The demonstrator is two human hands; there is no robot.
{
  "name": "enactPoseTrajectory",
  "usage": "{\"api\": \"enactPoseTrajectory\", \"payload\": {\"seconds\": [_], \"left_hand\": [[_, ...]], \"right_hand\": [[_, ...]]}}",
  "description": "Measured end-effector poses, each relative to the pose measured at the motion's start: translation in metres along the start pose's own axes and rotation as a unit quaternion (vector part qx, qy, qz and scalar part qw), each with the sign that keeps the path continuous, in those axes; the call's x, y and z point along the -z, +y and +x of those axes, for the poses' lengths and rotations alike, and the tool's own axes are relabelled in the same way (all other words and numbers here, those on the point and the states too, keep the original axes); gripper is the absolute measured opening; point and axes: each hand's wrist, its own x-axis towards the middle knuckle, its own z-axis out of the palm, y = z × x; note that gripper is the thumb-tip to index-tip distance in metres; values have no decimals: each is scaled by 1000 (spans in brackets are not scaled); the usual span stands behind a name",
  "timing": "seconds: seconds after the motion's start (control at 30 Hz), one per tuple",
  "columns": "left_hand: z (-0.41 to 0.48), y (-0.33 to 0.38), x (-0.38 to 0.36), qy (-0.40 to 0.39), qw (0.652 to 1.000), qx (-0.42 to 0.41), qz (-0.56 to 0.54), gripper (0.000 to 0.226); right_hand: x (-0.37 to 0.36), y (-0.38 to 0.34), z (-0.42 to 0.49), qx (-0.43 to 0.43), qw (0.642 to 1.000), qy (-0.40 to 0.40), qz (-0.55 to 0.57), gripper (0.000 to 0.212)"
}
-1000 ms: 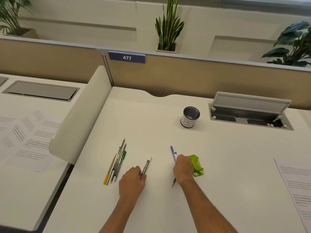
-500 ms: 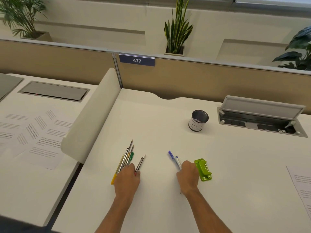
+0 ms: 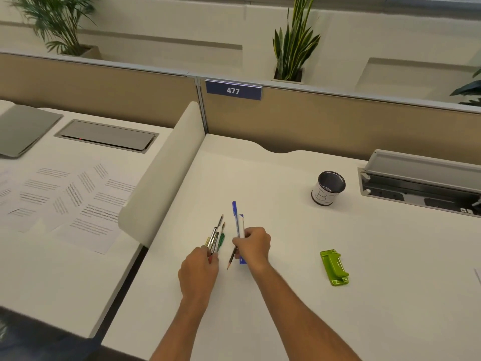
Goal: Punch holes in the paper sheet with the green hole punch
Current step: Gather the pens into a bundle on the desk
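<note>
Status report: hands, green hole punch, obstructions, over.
Left hand grips a pen-and-pencil bundle. Right hand grips blue pen, pencil. Green plastic hole punch untouched on white desk. Nothing blocking it.

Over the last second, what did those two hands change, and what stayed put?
The right hand carried the blue pen and pencil leftward, away from the green hole punch. The left hand slid its marker into the pen bundle and now grips it. The punch and cup stayed put.

All that shows of the person is a pair of slim forearms (image 3: pixel 294 308), bare as far up as can be seen, with the left hand (image 3: pixel 199 269) and the right hand (image 3: pixel 253 246) bare too.
</note>
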Motion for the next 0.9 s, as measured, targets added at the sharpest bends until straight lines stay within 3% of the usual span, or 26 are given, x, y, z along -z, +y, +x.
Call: {"api": "enactPoseTrajectory", "payload": {"seconds": [0.1,0.23,0.33,0.4,0.57,0.73,0.9], "left_hand": [[10,-5,7,16,1000,16,-11,24],[25,-13,14,19,999,27,-5,25],[36,-21,15,20,1000,22,8,24],[41,-26,13,20,999,13,26,22],[49,-39,9,4,999,6,42,22],[52,-46,6,-4,1000,7,7,20],[50,-52,3,-18,1000,9,-22,18]], "right_hand": [[-24,-3,1,-15,1000,-7,-14,15],[-48,3,2,-43,998,7,-34,32],[-61,7,5,-64,997,10,-38,8],[-67,9,6,-71,997,9,-42,4],[-74,12,9,-80,996,19,-35,32],[-75,23,10,-85,996,34,-20,24],[-75,25,10,-62,994,41,-80,31]]}}
